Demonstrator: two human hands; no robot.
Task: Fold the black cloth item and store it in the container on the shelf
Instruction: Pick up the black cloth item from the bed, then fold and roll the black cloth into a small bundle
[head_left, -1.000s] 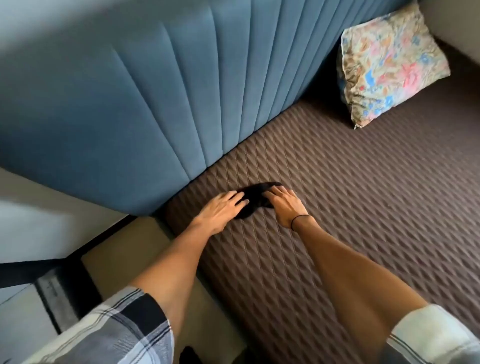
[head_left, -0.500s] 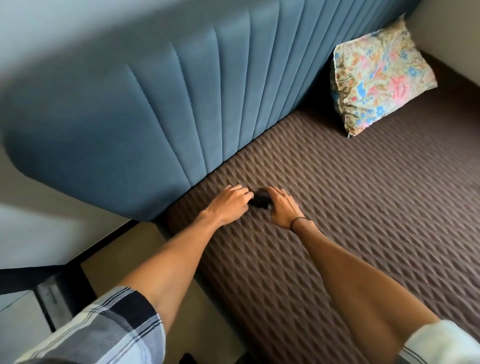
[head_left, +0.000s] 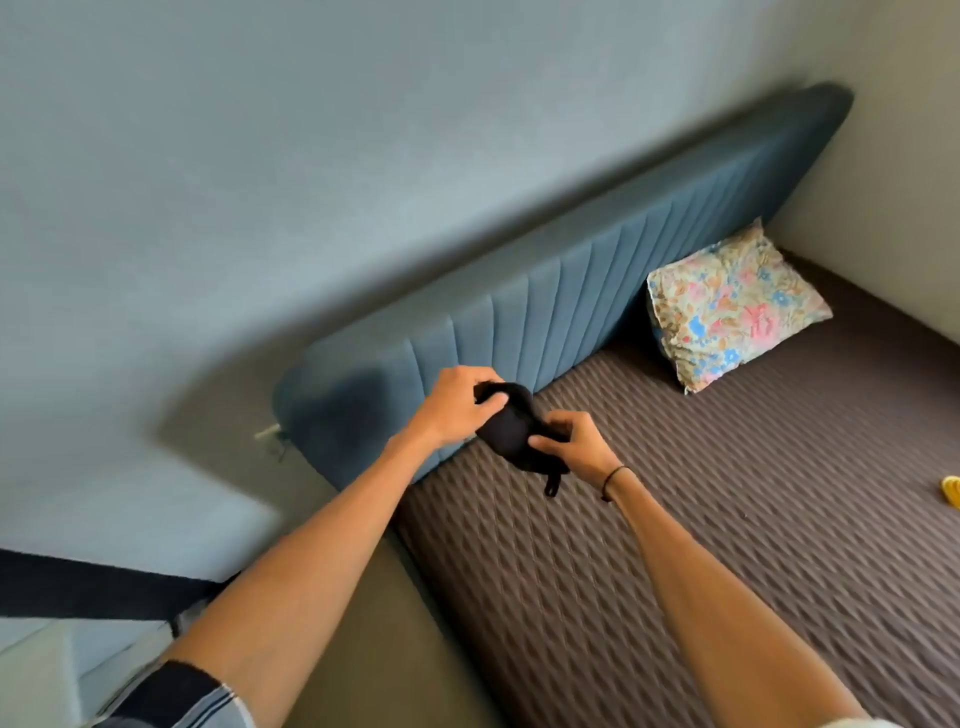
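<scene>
Here the black cloth item (head_left: 511, 428) is bunched up and held in the air above the bed (head_left: 675, 493), near the headboard (head_left: 545, 322). Its folds cannot be made out; a small strap end dangles at its 5 o'clock. The left hand (head_left: 457, 405) grips its upper end at 11 o'clock, fingers curled over the fabric and hiding that edge. The right hand (head_left: 574, 441) pinches the lower end at 4 o'clock, with a dark band on the wrist. At 2 o'clock from the cloth, a floral pillow (head_left: 727, 306) leans against the headboard. A yellow object (head_left: 951, 491) at 3 o'clock is cut off by the picture's edge. Both forearms are blurred low down.
</scene>
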